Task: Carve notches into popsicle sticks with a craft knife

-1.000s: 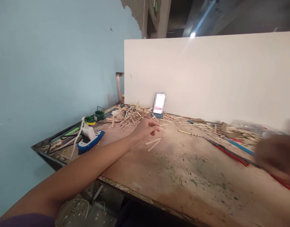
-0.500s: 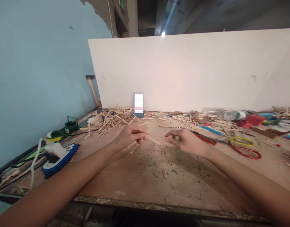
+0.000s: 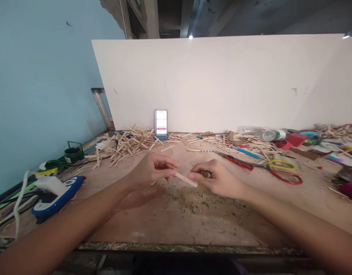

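Over the middle of the bench, my left hand (image 3: 157, 168) pinches a flat wooden craft stick (image 3: 185, 178) between thumb and fingertips. The stick slants down to the right. My right hand (image 3: 214, 175) is curled closed, with its thumb and fingertips on the stick near its right end. A small brown round patch shows inside the curl of the right fingers; I cannot tell what it is. Below the left hand, the end of another craft stick (image 3: 153, 183) shows, the rest hidden behind the hand.
Heaped craft sticks (image 3: 130, 147) lie at the back left, before a propped phone (image 3: 161, 123). Scissors with red handles (image 3: 287, 177), a blue pen-like thing (image 3: 247, 152) and a plastic bottle (image 3: 273, 135) lie to the right. A blue power strip (image 3: 58, 204) sits left. Green bits (image 3: 193, 206) litter the bench.
My right hand has moved left onto the stick and its fingers have closed. The left hand still holds the stick. The whole view has shifted slightly to the right.
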Available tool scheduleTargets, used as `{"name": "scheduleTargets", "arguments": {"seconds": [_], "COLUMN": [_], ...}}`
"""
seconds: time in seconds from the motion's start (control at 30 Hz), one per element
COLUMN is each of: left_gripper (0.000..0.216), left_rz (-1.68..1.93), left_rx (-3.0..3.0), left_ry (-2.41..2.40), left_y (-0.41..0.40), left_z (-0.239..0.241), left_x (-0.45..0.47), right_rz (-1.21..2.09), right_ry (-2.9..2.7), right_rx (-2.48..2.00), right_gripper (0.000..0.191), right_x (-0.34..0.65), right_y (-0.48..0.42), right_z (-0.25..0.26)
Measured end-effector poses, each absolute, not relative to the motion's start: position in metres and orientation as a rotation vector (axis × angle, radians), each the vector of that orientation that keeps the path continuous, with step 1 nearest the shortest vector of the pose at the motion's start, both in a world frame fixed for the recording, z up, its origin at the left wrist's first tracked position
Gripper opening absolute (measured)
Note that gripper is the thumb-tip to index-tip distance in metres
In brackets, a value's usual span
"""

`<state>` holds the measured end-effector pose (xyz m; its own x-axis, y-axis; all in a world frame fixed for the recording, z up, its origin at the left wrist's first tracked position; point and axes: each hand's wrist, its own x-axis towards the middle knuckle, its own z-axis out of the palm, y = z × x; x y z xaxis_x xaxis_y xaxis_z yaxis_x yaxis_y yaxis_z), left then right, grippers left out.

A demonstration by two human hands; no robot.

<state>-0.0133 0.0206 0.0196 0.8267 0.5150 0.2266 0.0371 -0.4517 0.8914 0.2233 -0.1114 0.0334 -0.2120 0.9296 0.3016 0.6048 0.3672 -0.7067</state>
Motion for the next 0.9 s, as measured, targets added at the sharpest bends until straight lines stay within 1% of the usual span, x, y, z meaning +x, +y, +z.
{"name": "scheduleTargets", "arguments": {"seconds": [0.17, 0.33, 0.4, 0.53, 0.63, 0.73, 0.8, 0.83, 0.9], "left_gripper": [0.023, 0.014, 0.013, 0.015, 0.016, 0.019, 0.019, 0.018, 0.016], "left_rz": [0.303, 0.206, 0.192, 0.169, 0.159, 0.181, 0.187, 0.184, 0.196], "left_rx": [2.068, 2.237, 2.288, 2.316, 2.300, 2.286, 2.279, 2.274, 2.266], "left_ry": [0.426, 0.393, 0.369, 0.331, 0.312, 0.300, 0.296, 0.294, 0.297], "left_y": [0.016, 0.010, 0.011, 0.014, 0.014, 0.012, 0.011, 0.011, 0.013], "left_z": [0.007, 0.004, 0.003, -0.002, -0.005, -0.004, -0.003, -0.003, -0.001], "left_x": [-0.008, -0.006, -0.006, -0.006, -0.005, -0.005, -0.006, -0.007, -0.008], "right_rz": [0.631, 0.796, 0.829, 0.807, 0.760, 0.641, 0.509, 0.439, 0.321], "right_ry": [-1.722, -1.645, -1.659, -1.725, -1.775, -1.845, -1.929, -1.988, -2.141], "right_rx": [-1.366, -1.406, -1.441, -1.496, -1.536, -1.583, -1.597, -1.597, -1.589], "right_gripper": [0.057, 0.080, 0.084, 0.077, 0.078, 0.074, 0.063, 0.054, 0.029], "right_x": [0.230, 0.229, 0.225, 0.216, 0.211, 0.214, 0.220, 0.225, 0.235], "right_y": [-0.110, -0.110, -0.111, -0.113, -0.114, -0.113, -0.110, -0.107, -0.101], "right_z": [0.034, 0.037, 0.037, 0.037, 0.037, 0.037, 0.037, 0.037, 0.036]}}
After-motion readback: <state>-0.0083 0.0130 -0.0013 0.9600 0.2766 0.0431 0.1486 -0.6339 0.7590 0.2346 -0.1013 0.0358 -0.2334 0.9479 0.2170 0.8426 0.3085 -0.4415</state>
